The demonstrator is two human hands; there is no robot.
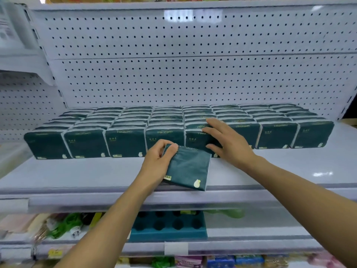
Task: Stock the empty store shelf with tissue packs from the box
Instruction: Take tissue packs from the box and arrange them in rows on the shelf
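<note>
White pegboard backing (173, 74) fills the upper half of the frame, and a white store shelf (77, 175) spans the middle. Along its rear part, dark green tissue packs (125, 142) are stood on edge in eight columns several rows deep. One loose tissue pack (190, 167) is held at centre frame, above the bare front strip of the shelf, pinched at its upper left corner by the left hand (157, 161). The right hand (229, 142) is laid with fingers extended against the front pack of the fifth column (195, 138); nothing is gripped by it. The supply box is not in view.

A slip is judged possible: the loose pack is held by one corner only and is tilted, so the soft wrapper may be pulled from the fingers. If the front pack is pressed too hard, its column may be pushed out of line. Items on the lower shelf (168, 225) could be struck by a dropped pack.
</note>
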